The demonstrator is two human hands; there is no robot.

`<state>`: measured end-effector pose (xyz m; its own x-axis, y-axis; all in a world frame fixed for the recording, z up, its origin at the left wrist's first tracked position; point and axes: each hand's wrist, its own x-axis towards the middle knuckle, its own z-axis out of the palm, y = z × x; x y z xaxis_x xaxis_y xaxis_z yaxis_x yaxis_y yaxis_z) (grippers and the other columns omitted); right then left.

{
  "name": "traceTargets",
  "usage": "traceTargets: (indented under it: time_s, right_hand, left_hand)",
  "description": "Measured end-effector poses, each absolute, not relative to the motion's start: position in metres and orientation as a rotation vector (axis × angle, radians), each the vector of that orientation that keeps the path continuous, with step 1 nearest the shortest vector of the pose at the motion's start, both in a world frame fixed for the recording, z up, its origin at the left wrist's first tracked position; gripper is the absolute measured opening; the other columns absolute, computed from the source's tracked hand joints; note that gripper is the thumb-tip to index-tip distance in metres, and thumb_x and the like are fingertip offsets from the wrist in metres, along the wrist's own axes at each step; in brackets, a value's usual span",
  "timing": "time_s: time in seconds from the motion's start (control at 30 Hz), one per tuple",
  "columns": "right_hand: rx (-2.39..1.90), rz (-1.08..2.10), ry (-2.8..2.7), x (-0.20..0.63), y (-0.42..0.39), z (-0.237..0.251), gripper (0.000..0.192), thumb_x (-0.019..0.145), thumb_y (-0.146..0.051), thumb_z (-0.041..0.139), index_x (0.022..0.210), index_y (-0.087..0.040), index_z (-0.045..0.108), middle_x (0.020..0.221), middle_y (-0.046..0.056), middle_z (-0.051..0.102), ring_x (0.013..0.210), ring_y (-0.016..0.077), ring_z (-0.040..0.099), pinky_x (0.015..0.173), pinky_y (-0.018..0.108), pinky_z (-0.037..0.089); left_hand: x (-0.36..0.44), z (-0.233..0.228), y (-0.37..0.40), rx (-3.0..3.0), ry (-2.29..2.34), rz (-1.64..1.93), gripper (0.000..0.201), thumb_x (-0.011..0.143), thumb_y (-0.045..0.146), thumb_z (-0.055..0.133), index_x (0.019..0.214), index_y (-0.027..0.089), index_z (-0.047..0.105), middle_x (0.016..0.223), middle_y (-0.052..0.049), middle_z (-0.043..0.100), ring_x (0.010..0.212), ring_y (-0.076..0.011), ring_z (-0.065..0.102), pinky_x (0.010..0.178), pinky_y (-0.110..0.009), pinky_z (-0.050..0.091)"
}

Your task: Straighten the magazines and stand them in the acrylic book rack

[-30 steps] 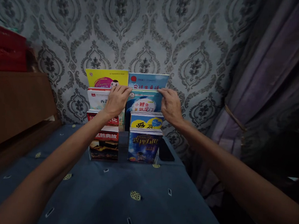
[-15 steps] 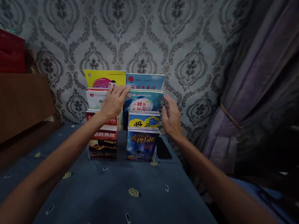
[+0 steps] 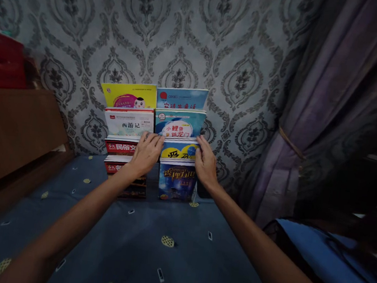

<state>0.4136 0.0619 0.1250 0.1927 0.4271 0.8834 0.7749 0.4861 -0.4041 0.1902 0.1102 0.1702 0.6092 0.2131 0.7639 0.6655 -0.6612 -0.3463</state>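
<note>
Children's books stand upright in two stepped columns. In the right column, my left hand (image 3: 147,152) is at the left edge of a yellow-and-blue book (image 3: 179,151), its fingers extended over the gap between columns. My right hand (image 3: 206,160) lies along the same book's right edge, fingers stretched out near the top corner. A dark blue book (image 3: 176,181) stands in front. Behind rise a teal book (image 3: 180,124) and a light blue book (image 3: 183,97). The left column has a yellow book (image 3: 126,93), a white book (image 3: 127,123) and red-covered books (image 3: 116,147), partly hidden by my left hand and arm.
The books stand on a dark blue patterned cloth (image 3: 136,244) against a wallpapered wall (image 3: 183,32). A dark flat object (image 3: 204,192) lies behind my right wrist. A brown wooden piece (image 3: 12,135) with a red box (image 3: 0,61) is at left; a tied curtain (image 3: 281,165) hangs at right.
Both hands have moved down and forward from the teal book's level to the yellow-and-blue book's edges. My right hand has come inward. The white book's title is now uncovered.
</note>
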Motion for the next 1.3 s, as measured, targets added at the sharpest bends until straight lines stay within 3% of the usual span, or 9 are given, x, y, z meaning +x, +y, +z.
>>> traceTargets:
  time_s: [0.3, 0.67, 0.9, 1.13, 1.3]
  right_hand:
    - [-1.139, -0.335, -1.359, 0.406, 0.066, 0.123, 0.043, 0.097, -0.028, 0.039, 0.135, -0.021, 0.059, 0.148, 0.012, 0.054, 0.137, 0.0275, 0.050, 0.117, 0.055, 0.036]
    - [-1.065, -0.292, -1.215, 0.400, 0.067, 0.117, 0.045, 0.099, -0.033, 0.037, 0.139, -0.025, 0.055, 0.144, 0.010, 0.058, 0.135, 0.0245, 0.053, 0.116, 0.053, 0.038]
    - [-1.082, -0.171, -1.091, 0.400, 0.068, 0.102, 0.047, 0.099, -0.041, 0.039, 0.136, -0.021, 0.060, 0.138, 0.012, 0.063, 0.129, 0.0284, 0.058, 0.111, 0.054, 0.043]
    - [-1.067, -0.099, -1.060, 0.394, 0.068, 0.100, 0.047, 0.098, -0.046, 0.042, 0.132, -0.022, 0.063, 0.133, 0.011, 0.067, 0.126, 0.0294, 0.060, 0.111, 0.054, 0.043]
    - [-1.101, -0.118, -1.052, 0.393, 0.067, 0.102, 0.048, 0.097, -0.045, 0.042, 0.133, -0.021, 0.063, 0.134, 0.011, 0.066, 0.127, 0.0299, 0.059, 0.110, 0.054, 0.044]
  left_hand:
    - [0.194, 0.174, 0.106, -2.260, -0.749, -1.004, 0.028, 0.097, 0.019, 0.048, 0.118, 0.010, 0.064, 0.113, -0.015, 0.072, 0.107, -0.0281, 0.060, 0.098, -0.045, 0.044]
    - [0.189, 0.174, 0.100, -2.213, -0.786, -1.130, 0.034, 0.096, 0.013, 0.043, 0.124, 0.018, 0.062, 0.115, -0.012, 0.073, 0.127, -0.0286, 0.054, 0.110, -0.054, 0.036]
    - [0.181, 0.180, 0.094, -2.149, -0.877, -1.268, 0.030, 0.097, 0.016, 0.044, 0.116, 0.021, 0.066, 0.109, -0.008, 0.072, 0.118, -0.0286, 0.056, 0.105, -0.051, 0.042]
    - [0.196, 0.162, 0.093, -2.108, -0.897, -1.226, 0.025, 0.098, 0.023, 0.047, 0.106, 0.019, 0.070, 0.121, -0.013, 0.067, 0.128, -0.0331, 0.050, 0.111, -0.058, 0.037]
    - [0.205, 0.155, 0.091, -2.070, -0.975, -1.263, 0.025, 0.097, 0.023, 0.049, 0.114, 0.018, 0.066, 0.128, -0.013, 0.064, 0.136, -0.0351, 0.046, 0.116, -0.061, 0.031]
